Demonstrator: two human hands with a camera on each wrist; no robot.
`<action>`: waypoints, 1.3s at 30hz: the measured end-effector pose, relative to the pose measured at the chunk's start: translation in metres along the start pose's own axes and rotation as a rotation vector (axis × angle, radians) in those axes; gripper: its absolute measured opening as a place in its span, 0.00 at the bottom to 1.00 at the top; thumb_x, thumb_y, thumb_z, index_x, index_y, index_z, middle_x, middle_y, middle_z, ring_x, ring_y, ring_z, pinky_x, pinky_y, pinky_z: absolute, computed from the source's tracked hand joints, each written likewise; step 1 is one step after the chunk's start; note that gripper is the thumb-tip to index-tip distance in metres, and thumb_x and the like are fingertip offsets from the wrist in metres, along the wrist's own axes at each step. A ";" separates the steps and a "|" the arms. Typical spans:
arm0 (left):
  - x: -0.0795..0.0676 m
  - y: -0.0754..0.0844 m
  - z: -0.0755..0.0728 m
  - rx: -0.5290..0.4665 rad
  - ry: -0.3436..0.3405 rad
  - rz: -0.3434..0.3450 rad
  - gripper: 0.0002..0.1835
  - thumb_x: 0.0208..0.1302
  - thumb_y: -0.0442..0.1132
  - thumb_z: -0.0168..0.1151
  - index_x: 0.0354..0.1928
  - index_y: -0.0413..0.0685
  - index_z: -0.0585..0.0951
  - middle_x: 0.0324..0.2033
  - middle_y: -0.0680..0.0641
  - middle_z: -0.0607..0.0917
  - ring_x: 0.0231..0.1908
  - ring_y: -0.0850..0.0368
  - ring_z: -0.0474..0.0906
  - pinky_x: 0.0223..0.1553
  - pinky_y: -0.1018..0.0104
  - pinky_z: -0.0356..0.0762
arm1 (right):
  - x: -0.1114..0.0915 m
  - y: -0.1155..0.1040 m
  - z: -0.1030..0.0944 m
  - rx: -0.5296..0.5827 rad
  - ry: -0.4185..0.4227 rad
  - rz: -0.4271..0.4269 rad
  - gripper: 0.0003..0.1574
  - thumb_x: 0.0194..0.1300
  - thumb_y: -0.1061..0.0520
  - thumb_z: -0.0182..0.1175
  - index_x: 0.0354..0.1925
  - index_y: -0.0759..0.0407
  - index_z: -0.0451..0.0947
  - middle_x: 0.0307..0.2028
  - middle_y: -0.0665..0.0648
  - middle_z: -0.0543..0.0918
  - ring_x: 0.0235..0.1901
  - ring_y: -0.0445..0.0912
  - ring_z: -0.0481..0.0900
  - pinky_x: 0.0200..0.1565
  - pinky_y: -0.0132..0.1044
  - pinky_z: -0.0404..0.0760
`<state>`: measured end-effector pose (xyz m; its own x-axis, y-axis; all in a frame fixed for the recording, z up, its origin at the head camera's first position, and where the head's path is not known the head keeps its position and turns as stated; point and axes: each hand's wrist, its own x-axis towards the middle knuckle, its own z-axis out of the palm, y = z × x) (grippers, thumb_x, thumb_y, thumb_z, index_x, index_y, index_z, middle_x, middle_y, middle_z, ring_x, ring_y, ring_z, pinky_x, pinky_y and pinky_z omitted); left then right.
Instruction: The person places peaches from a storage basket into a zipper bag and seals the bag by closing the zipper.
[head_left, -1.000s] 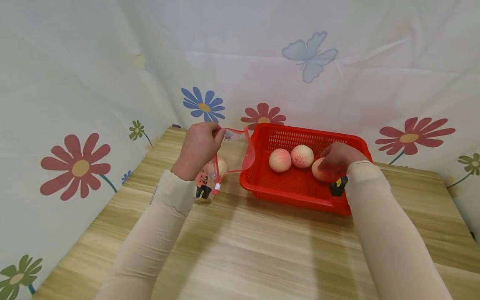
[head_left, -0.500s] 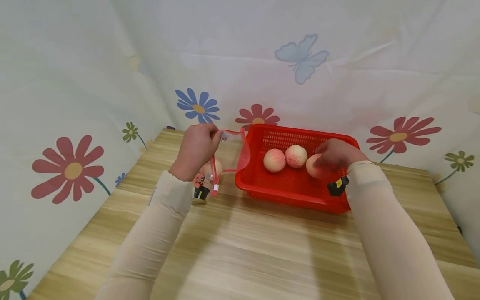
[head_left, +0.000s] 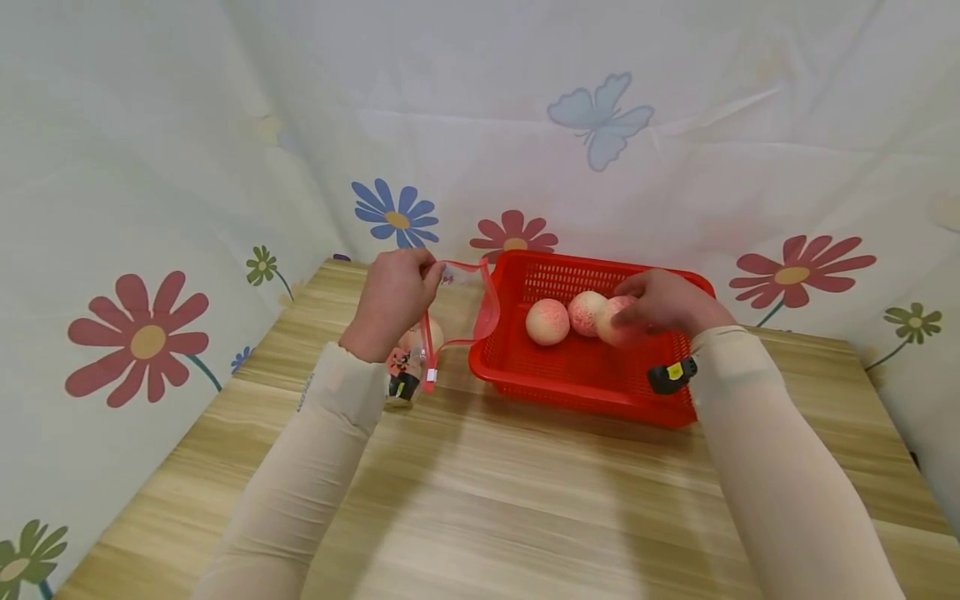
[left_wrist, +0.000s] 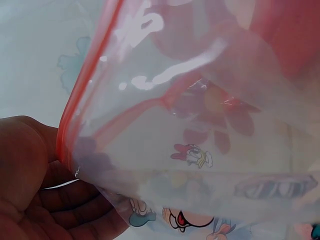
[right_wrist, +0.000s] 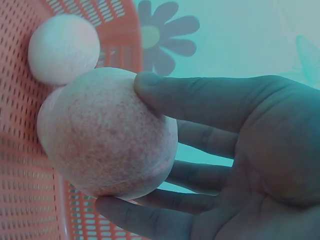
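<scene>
In the head view my left hand (head_left: 392, 296) pinches the edge of a clear zip bag (left_wrist: 150, 130) with pink trim and printed cartoon figures. Its mouth gapes toward the basket, and a pale round thing shows through the plastic low in the bag. My right hand (head_left: 669, 302) grips a pink-and-cream peach (right_wrist: 110, 140) inside the red basket, thumb on one side and fingers on the other. Two more peaches are in the basket: one on the left (head_left: 547, 322) and one in the middle (head_left: 587, 313), which the held peach partly covers.
The red plastic basket (head_left: 577, 388), with slotted walls, stands on a wood-grain table (head_left: 480, 500) to the right of the bag. Behind hangs a pale cloth (head_left: 465, 100) printed with flowers and a butterfly. A black device (head_left: 670, 377) sits at my right wrist.
My right hand has lifted the peach slightly and carried it left, over the edge of the middle peach. The left hand keeps its hold on the bag. The view has shifted a little.
</scene>
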<state>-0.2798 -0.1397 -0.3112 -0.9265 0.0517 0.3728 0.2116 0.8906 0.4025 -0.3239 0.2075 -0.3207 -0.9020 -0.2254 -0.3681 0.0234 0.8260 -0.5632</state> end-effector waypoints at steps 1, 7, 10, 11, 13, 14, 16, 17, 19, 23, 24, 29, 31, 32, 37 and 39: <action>0.000 0.000 0.000 0.000 -0.001 0.000 0.14 0.69 0.46 0.57 0.37 0.42 0.85 0.25 0.46 0.84 0.25 0.52 0.75 0.28 0.63 0.78 | -0.001 -0.002 0.000 0.006 0.003 -0.004 0.42 0.59 0.45 0.67 0.67 0.57 0.68 0.62 0.63 0.74 0.52 0.58 0.76 0.50 0.49 0.82; 0.000 0.000 0.001 -0.002 0.001 -0.003 0.13 0.68 0.44 0.59 0.37 0.41 0.85 0.25 0.45 0.84 0.25 0.52 0.75 0.28 0.63 0.78 | -0.007 -0.016 0.002 0.020 0.022 -0.036 0.39 0.60 0.46 0.67 0.66 0.56 0.69 0.62 0.62 0.74 0.53 0.58 0.75 0.51 0.50 0.81; 0.000 0.000 0.001 -0.006 -0.004 -0.005 0.13 0.68 0.44 0.59 0.37 0.41 0.85 0.25 0.45 0.84 0.25 0.52 0.75 0.28 0.63 0.78 | -0.009 -0.022 0.004 0.029 0.030 -0.039 0.39 0.59 0.46 0.67 0.65 0.54 0.69 0.61 0.61 0.75 0.53 0.57 0.75 0.50 0.49 0.81; 0.000 0.000 0.001 -0.007 -0.005 -0.004 0.13 0.68 0.44 0.59 0.37 0.41 0.85 0.25 0.45 0.84 0.25 0.52 0.75 0.28 0.63 0.77 | -0.010 -0.024 0.004 0.030 0.031 -0.044 0.38 0.59 0.45 0.67 0.65 0.53 0.70 0.61 0.60 0.75 0.53 0.57 0.75 0.50 0.49 0.81; 0.000 0.000 0.001 -0.010 -0.007 -0.005 0.13 0.68 0.44 0.59 0.36 0.41 0.85 0.25 0.45 0.84 0.25 0.51 0.75 0.28 0.63 0.77 | -0.012 -0.028 0.006 0.036 0.035 -0.057 0.38 0.59 0.45 0.67 0.65 0.52 0.70 0.60 0.59 0.75 0.54 0.56 0.74 0.50 0.49 0.81; 0.000 0.000 0.001 -0.010 -0.007 -0.004 0.13 0.68 0.44 0.59 0.36 0.41 0.85 0.25 0.45 0.84 0.25 0.51 0.75 0.28 0.63 0.77 | -0.012 -0.030 0.007 0.044 0.036 -0.065 0.38 0.59 0.45 0.67 0.65 0.52 0.70 0.61 0.59 0.75 0.54 0.56 0.74 0.50 0.49 0.81; 0.000 0.000 0.000 -0.010 -0.010 -0.008 0.13 0.68 0.44 0.59 0.36 0.41 0.85 0.25 0.45 0.84 0.25 0.51 0.75 0.28 0.63 0.77 | -0.014 -0.034 0.009 0.062 0.038 -0.086 0.39 0.59 0.45 0.67 0.66 0.52 0.69 0.61 0.58 0.74 0.55 0.56 0.73 0.52 0.50 0.80; 0.000 0.000 0.000 -0.011 -0.012 -0.010 0.13 0.68 0.44 0.59 0.36 0.41 0.85 0.25 0.45 0.84 0.25 0.51 0.75 0.28 0.63 0.77 | -0.015 -0.037 0.010 0.071 0.041 -0.094 0.39 0.59 0.45 0.67 0.66 0.51 0.69 0.61 0.58 0.74 0.56 0.56 0.72 0.52 0.51 0.80; 0.000 0.001 0.000 -0.011 -0.016 -0.017 0.13 0.68 0.45 0.59 0.37 0.42 0.85 0.25 0.46 0.84 0.25 0.52 0.75 0.27 0.64 0.77 | -0.015 -0.041 0.013 0.086 0.049 -0.112 0.39 0.58 0.46 0.68 0.66 0.51 0.69 0.60 0.57 0.75 0.56 0.55 0.72 0.52 0.51 0.80; 0.000 0.002 -0.001 -0.011 -0.012 -0.015 0.13 0.68 0.44 0.59 0.37 0.42 0.85 0.25 0.46 0.84 0.25 0.52 0.75 0.27 0.64 0.77 | -0.017 -0.049 0.018 0.101 0.064 -0.150 0.38 0.57 0.47 0.68 0.65 0.50 0.70 0.57 0.56 0.76 0.55 0.54 0.70 0.49 0.48 0.81; 0.000 0.001 -0.001 -0.009 -0.011 -0.015 0.13 0.68 0.44 0.59 0.37 0.42 0.85 0.25 0.46 0.84 0.25 0.52 0.75 0.27 0.64 0.77 | -0.017 -0.051 0.019 0.102 0.067 -0.160 0.38 0.57 0.47 0.69 0.65 0.50 0.70 0.56 0.55 0.76 0.55 0.54 0.70 0.49 0.48 0.81; -0.001 0.001 0.000 -0.011 -0.006 -0.016 0.13 0.68 0.44 0.59 0.38 0.41 0.85 0.26 0.45 0.85 0.25 0.52 0.75 0.27 0.64 0.78 | -0.017 -0.061 0.024 0.121 0.071 -0.192 0.37 0.57 0.48 0.69 0.64 0.47 0.72 0.55 0.54 0.77 0.55 0.52 0.70 0.50 0.47 0.80; -0.001 0.001 -0.001 -0.012 -0.006 -0.020 0.13 0.68 0.44 0.60 0.38 0.41 0.85 0.27 0.45 0.85 0.25 0.52 0.75 0.28 0.64 0.78 | -0.016 -0.064 0.026 0.132 0.068 -0.199 0.37 0.57 0.48 0.70 0.64 0.47 0.72 0.56 0.53 0.77 0.55 0.52 0.70 0.50 0.47 0.80; -0.001 0.002 -0.001 -0.011 -0.007 -0.022 0.13 0.68 0.44 0.60 0.38 0.42 0.85 0.27 0.46 0.85 0.25 0.52 0.75 0.28 0.64 0.78 | -0.016 -0.066 0.027 0.135 0.068 -0.204 0.36 0.57 0.49 0.70 0.64 0.46 0.72 0.56 0.53 0.77 0.55 0.52 0.70 0.50 0.47 0.80; -0.001 0.002 0.000 -0.017 -0.024 -0.028 0.13 0.68 0.45 0.59 0.38 0.42 0.85 0.26 0.46 0.85 0.25 0.52 0.75 0.27 0.65 0.78 | -0.014 -0.072 0.034 0.139 0.067 -0.216 0.37 0.57 0.48 0.70 0.64 0.45 0.72 0.55 0.52 0.77 0.54 0.51 0.71 0.48 0.45 0.82; -0.001 0.001 -0.001 -0.017 -0.028 -0.023 0.14 0.69 0.45 0.58 0.38 0.42 0.85 0.26 0.46 0.85 0.25 0.52 0.75 0.27 0.65 0.77 | -0.013 -0.074 0.036 0.139 0.067 -0.223 0.37 0.57 0.48 0.70 0.64 0.45 0.72 0.55 0.51 0.78 0.53 0.51 0.72 0.47 0.45 0.82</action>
<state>-0.2779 -0.1389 -0.3106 -0.9395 0.0437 0.3398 0.1949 0.8838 0.4252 -0.2982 0.1308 -0.3012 -0.9179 -0.3554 -0.1763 -0.1243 0.6795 -0.7230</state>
